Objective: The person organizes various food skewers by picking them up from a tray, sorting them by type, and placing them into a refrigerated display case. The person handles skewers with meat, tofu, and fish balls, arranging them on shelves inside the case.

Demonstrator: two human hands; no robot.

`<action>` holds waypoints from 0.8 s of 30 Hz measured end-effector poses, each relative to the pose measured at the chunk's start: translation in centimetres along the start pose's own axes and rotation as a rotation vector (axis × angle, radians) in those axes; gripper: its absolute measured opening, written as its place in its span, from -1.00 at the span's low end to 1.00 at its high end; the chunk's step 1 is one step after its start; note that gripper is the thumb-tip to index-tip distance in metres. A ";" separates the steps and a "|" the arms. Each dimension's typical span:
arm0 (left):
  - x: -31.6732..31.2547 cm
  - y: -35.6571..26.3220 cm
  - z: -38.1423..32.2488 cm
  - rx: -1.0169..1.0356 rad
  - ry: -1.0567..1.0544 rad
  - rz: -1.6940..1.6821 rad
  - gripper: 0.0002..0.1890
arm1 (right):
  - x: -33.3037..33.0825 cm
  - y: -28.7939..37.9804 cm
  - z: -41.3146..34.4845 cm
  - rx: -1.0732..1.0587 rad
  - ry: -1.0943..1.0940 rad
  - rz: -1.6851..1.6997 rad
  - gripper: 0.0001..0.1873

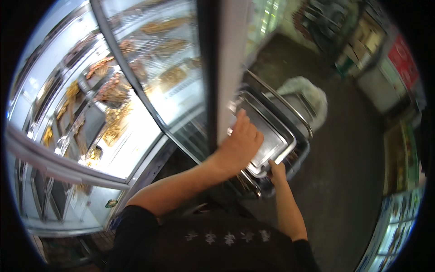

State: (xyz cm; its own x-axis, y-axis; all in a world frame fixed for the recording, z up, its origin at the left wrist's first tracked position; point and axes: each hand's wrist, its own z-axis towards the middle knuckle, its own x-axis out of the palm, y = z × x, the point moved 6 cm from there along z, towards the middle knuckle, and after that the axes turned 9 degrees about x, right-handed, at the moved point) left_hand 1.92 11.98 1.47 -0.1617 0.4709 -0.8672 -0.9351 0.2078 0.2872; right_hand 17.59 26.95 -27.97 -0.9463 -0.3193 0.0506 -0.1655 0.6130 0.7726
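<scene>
A shallow stainless-steel tray (266, 141) with no food visible in it lies on a stack above a dark grey tub (303, 149). At the tray's near corner, my right hand (278, 171) grips the rim, thumb on top. My left hand (244, 139) is over the tray's left side, beside the pale edge of a cabinet door (228, 68). Its fingers point away from me and are blurred; whether they touch the door edge is unclear. A metal push handle (280, 98) of what looks like a cart rises beyond the tray.
On my left a lit glass-door display fridge (142, 166) holds skewered food (114, 90) on trays and wire shelves. Past the cart is a white plastic bag (317, 98) on the dark floor (343, 163). Boxes (360, 44) and another lit display cooler (396, 231) line the right side.
</scene>
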 end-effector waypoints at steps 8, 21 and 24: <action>3.3 -1.2 0.3 -0.216 0.122 -0.006 -0.75 | -0.9 6.1 -1.2 -0.149 -0.040 0.065 -0.88; -3.7 -2.5 -15.6 -0.833 0.324 0.263 -0.59 | -14.1 20.3 -1.7 -0.114 0.073 -0.060 -0.85; -7.0 -2.6 -22.0 -0.965 0.280 0.427 -0.66 | -17.5 24.6 -0.6 -0.158 0.086 0.067 -0.84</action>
State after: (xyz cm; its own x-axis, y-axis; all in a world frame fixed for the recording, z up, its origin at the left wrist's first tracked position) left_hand -1.42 -10.75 -2.14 -0.4833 0.1072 -0.8688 -0.6186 -0.7441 0.2523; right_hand 30.29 47.20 -9.53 -0.9254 -0.3462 0.1540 -0.0505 0.5157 0.8553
